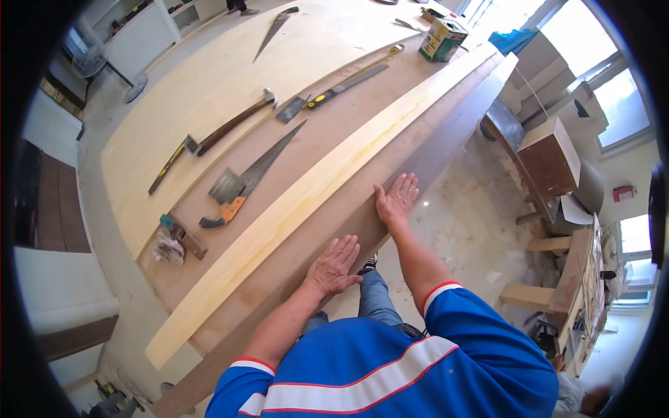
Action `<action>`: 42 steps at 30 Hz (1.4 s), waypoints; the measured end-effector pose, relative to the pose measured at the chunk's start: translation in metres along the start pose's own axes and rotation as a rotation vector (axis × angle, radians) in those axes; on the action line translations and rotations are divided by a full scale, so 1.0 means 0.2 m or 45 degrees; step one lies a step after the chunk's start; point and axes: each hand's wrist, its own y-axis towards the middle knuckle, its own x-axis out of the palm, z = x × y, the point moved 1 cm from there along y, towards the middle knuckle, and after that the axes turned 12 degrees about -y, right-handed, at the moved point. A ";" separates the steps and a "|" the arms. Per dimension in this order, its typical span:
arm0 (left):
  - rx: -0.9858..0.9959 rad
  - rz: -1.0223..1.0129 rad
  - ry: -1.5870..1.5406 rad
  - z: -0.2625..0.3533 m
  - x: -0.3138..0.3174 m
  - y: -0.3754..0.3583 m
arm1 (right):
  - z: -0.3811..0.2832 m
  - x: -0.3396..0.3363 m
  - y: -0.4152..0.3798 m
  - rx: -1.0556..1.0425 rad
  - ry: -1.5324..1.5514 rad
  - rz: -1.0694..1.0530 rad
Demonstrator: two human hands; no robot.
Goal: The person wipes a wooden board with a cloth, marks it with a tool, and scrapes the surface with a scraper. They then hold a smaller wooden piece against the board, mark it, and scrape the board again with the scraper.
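My left hand [334,265] lies flat on a long brown board [286,298] along the near edge of the work surface, its fingers spread and nothing held. Farther along the same board, my right hand [398,198] also rests palm down with its fingers extended. Beyond both hands runs a long pale wood strip [306,202], touched by neither. An orange-handled saw [261,174] lies past the strip, with a grey block [227,187] beside its handle.
A hammer [233,125], a yellow-black saw [348,86], a hand plane [187,240] and a green-white can [443,40] stand or lie across the surface. Wooden furniture [550,159] is at the right. A person's feet [242,11] show at the top.
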 end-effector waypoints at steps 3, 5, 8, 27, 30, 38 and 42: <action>0.034 -0.032 0.003 -0.01 0.05 0.33 | 0.16 0.00 0.32 0.065 0.000 0.001; 0.032 -0.052 -0.003 -0.01 0.08 0.58 | 0.25 0.00 0.54 0.093 -0.008 0.002; 0.034 -0.090 -0.004 -0.01 0.12 0.94 | 0.37 0.01 0.82 0.133 -0.017 0.008; -0.028 -0.180 0.045 0.00 0.29 2.28 | 0.99 0.00 1.96 0.030 -0.013 0.116; -0.022 -0.142 0.063 0.00 0.36 2.47 | 1.00 -0.01 1.98 0.023 -0.050 0.107; -0.019 -0.117 0.021 -0.03 0.42 2.92 | 1.18 0.00 2.34 0.048 -0.068 0.102; -0.022 -0.137 0.016 -0.02 0.47 3.26 | 1.29 0.00 2.61 0.103 -0.039 0.120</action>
